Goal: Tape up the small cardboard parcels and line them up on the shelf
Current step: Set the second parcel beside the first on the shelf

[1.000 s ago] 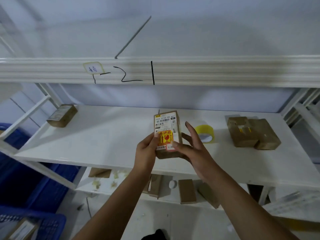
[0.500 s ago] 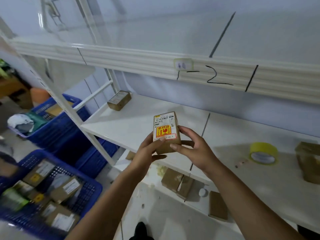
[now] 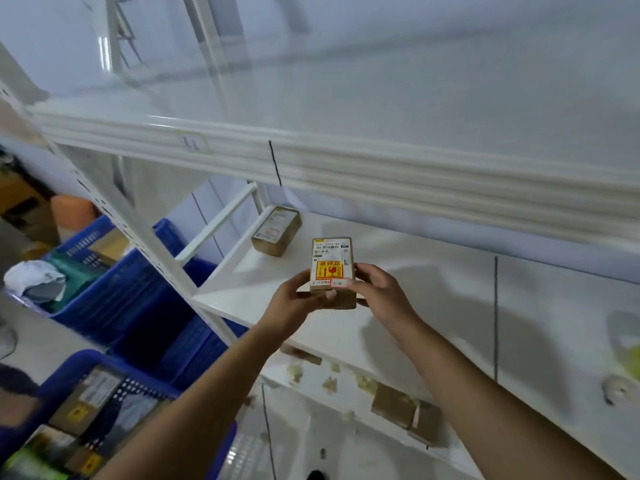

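A small cardboard parcel (image 3: 332,271) is held up in the air over the front part of the white shelf (image 3: 433,292), its labelled face turned toward the camera, with a white shipping label at the top and a yellow and red sticker below it. The left hand (image 3: 294,299) grips its lower left side, thumb across the bottom edge. The right hand (image 3: 377,292) grips the lower right side, fingers curled behind it. A second parcel (image 3: 276,230) lies at the far left end of the same shelf, well apart from the held one. More brown parcels (image 3: 405,408) sit on the lower shelf (image 3: 311,403). Blue crates (image 3: 145,299) stand on the floor to the left, some holding packages.
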Demonstrator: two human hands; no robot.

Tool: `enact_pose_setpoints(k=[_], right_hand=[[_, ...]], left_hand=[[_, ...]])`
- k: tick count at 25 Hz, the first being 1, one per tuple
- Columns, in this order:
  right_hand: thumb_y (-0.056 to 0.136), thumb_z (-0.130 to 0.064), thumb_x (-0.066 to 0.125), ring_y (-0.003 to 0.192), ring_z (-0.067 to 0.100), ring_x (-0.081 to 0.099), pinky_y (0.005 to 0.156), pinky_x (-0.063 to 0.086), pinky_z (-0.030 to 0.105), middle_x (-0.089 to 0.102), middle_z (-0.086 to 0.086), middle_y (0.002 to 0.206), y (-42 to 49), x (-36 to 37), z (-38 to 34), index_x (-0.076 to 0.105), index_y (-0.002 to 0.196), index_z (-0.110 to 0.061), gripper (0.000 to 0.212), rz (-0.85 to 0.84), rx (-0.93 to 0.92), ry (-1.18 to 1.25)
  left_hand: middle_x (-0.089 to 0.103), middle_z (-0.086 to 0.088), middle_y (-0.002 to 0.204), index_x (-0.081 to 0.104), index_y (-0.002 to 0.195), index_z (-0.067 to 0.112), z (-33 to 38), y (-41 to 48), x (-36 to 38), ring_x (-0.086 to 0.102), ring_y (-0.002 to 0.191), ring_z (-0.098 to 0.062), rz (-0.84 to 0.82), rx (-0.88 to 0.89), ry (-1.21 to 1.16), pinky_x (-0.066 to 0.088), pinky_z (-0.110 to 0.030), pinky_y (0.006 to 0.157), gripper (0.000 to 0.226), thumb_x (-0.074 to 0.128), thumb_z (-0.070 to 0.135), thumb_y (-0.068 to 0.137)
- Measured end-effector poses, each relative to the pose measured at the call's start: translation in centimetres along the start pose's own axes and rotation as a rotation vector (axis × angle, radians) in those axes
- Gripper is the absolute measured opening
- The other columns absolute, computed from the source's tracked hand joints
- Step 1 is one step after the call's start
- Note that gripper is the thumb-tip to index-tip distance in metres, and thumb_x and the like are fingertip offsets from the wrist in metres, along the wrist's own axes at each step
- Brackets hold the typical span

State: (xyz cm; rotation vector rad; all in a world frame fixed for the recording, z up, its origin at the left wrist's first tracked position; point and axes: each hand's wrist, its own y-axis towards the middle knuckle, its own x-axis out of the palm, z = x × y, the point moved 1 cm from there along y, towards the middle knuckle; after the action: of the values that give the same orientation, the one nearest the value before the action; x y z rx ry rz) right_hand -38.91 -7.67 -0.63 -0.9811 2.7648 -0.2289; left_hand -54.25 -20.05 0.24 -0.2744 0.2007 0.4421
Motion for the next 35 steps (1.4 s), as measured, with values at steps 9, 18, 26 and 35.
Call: enact_pose_setpoints(k=[9,18,26,35], right_hand=[[0.091,-0.030,0.071,0.114,0.032,0.070,0.105,0.054,0.052,0.076,0.008,0.121,12.5,9.2,-1.5,0.073,0.125,-0.019,0.036,0.128,0.198,-0.070],[0.097,-0.021,0.070,0.121,0.027,0.065,0.106,0.054,0.044,0.069,0.005,0.136,17.7,11.8,2.5,0.062,0.136,-0.018,0.040,0.292,0.283,-0.009],[0.096,-0.026,0.073,0.130,0.022,0.063,0.097,0.049,0.028,0.067,-0.002,0.142,19.1,11.9,3.7,0.053,0.149,-0.027,0.057,0.306,0.261,-0.197],[0.095,-0.013,0.068,0.120,0.027,0.065,0.109,0.052,0.048,0.069,0.005,0.134,20.0,12.9,2.8,0.061,0.140,-0.017,0.046,0.195,0.263,0.118]], left_hand=[[0.080,0.012,0.110,0.076,0.120,0.037,-3.2,11.0,-9.8,0.073,0.096,-0.006,0.137,0.038,0.270,0.061,-0.030,0.081,0.039,0.083,0.049,0.084],[0.074,-0.003,0.103,0.075,0.116,0.024,-5.8,16.7,-8.8,0.052,0.083,-0.021,0.239,0.015,0.801,0.042,-0.029,0.071,0.028,0.064,0.040,0.096],[0.072,-0.007,0.099,0.072,0.112,0.014,-6.4,18.9,-9.2,0.058,0.083,-0.024,0.209,-0.106,0.987,0.045,-0.033,0.068,0.033,0.061,0.043,0.101],[0.077,-0.004,0.068,0.076,0.083,0.009,-7.9,17.0,-10.8,0.074,0.057,-0.018,0.183,-0.292,0.376,0.066,-0.034,0.059,0.040,0.070,0.046,0.097]])
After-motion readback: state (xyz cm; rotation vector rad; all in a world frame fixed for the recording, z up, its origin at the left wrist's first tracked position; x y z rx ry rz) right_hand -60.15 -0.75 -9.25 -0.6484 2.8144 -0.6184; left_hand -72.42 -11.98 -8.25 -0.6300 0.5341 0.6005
